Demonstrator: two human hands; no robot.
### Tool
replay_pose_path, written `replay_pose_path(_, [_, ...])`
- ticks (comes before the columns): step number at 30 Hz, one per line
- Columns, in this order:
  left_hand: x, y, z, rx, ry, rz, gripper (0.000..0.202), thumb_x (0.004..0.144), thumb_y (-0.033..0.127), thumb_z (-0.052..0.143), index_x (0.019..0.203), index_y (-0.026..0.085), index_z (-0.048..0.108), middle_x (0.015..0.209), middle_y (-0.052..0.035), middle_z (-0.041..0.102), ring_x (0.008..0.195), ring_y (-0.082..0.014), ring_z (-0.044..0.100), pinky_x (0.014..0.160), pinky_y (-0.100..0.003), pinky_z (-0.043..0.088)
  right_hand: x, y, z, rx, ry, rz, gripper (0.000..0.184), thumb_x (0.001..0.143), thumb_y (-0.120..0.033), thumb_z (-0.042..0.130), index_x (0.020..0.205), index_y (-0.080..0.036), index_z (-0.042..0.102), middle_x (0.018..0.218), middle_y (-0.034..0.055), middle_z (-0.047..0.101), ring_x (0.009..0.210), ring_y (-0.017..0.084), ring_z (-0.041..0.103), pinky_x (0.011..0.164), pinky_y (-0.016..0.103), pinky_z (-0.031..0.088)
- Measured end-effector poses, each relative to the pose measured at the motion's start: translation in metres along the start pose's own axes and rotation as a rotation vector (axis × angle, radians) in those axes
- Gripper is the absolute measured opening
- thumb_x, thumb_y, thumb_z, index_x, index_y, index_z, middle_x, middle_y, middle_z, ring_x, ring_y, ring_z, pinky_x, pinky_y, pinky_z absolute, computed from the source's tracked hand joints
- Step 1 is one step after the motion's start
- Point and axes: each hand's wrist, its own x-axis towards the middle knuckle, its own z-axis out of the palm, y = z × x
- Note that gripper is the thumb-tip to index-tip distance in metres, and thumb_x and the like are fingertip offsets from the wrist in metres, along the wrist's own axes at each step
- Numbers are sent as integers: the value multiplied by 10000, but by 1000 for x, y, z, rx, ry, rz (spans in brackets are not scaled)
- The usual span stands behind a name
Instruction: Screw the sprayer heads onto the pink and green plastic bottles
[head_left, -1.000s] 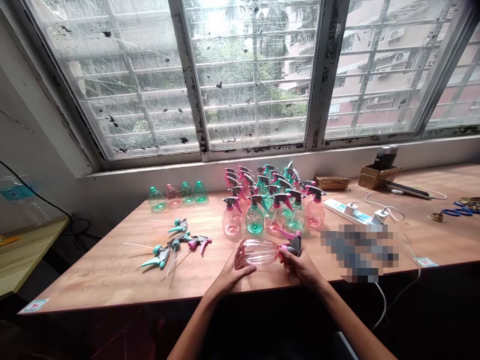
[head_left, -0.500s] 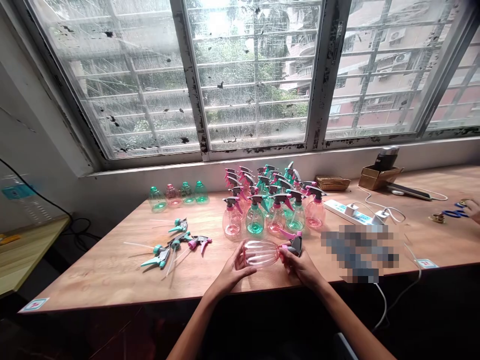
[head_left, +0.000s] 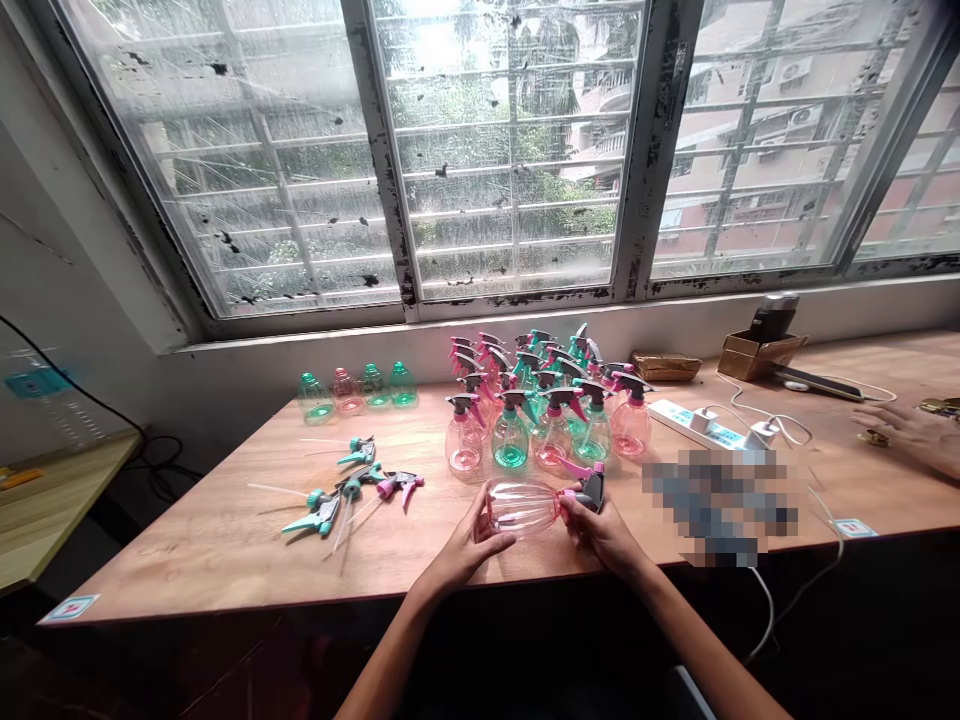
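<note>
A clear pink spray bottle (head_left: 523, 506) lies sideways between my hands, just above the front of the table. My left hand (head_left: 474, 540) is closed round its base end. At the neck, my right hand (head_left: 592, 527) grips the pink and grey spray head (head_left: 592, 488), its fingers partly hiding the joint. Behind my hands stands a group of pink and green spray bottles (head_left: 511, 440) with their heads on. To the left lie several loose spray heads (head_left: 319, 512) with thin tubes. Farther back, several bottles without heads (head_left: 316, 400) stand in a row.
A white power strip (head_left: 697, 425) with cables lies right of the bottles. Behind it are a brown packet (head_left: 664, 366) and a cardboard box (head_left: 759, 354). A blurred patch covers something at the front right. Another person's hand (head_left: 919, 435) rests at the right edge.
My hands and the bottle have barely moved. At the far right, the other person's hand has come farther in over the table, and the blue-handled tool there is out of sight.
</note>
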Motion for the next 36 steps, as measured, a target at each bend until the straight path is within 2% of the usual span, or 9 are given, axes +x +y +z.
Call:
replay_pose_path(5, [0,-4,-1,4,3,24,1217,781,299,871,1637,395,11,1706,-137,226,1489,-376,401,1226,-531,309,1,1,-1,6,12,-1,395,790,-490,870,898,-175,657,646,-21,612,432,99,486,391,222,356])
replay_pose_path(8, [0,-5,-1,6,13,13,1248,772,305,879,1634,395,-18,1710,-141,212,1461,-382,440,1220,-539,321,0,1,-1,7,14,5,395,785,-491,872,896,-177,659,646,-21,610,438,103,488,394,224,364])
replay_pose_path(12, [2,-5,-1,5,21,-3,1118,845,381,810,1649,343,34,1679,-156,296,1409,-375,507,1202,-549,356,0,1,-1,6,18,14,413,761,-499,888,897,-184,658,637,-28,607,429,100,482,395,227,376])
replay_pose_path(14, [2,-5,-1,7,21,2,1076,857,383,799,1652,328,77,1658,-151,343,1428,-365,487,1206,-531,354,0,1,0,10,24,16,438,746,-512,895,914,-188,653,640,-27,616,427,101,486,394,228,377])
replay_pose_path(20, [1,-6,-2,15,30,24,1193,792,307,866,1642,380,32,1608,-152,405,1333,-335,569,1153,-541,416,0,-1,1,17,33,16,444,763,-506,886,950,-193,632,632,-33,620,430,103,491,392,221,375])
replay_pose_path(25, [2,-8,-2,8,62,18,1178,778,327,876,1644,379,79,1687,-145,261,1425,-352,483,1198,-549,365,-1,-2,2,0,16,15,414,781,-496,876,940,-180,661,623,-30,614,424,104,487,394,232,399])
replay_pose_path(29, [4,-10,-3,5,61,21,1100,781,346,868,1642,315,185,1648,-159,358,1462,-363,443,1236,-561,294,-1,-3,2,-6,11,10,413,775,-507,877,924,-181,671,627,-26,625,423,102,491,394,230,401])
replay_pose_path(34, [5,-15,-5,9,68,58,1169,760,317,881,1642,368,115,1686,-156,288,1525,-375,340,1225,-545,292,-1,-4,3,-16,-4,6,409,778,-506,876,923,-187,666,631,-16,651,424,105,515,408,226,408])
replay_pose_path(36, [5,-16,-6,13,65,58,1179,767,325,877,1645,361,92,1674,-180,302,1509,-381,362,1212,-552,307,-1,-4,3,-22,-9,3,416,772,-506,881,924,-191,655,639,-8,668,427,108,528,412,226,410])
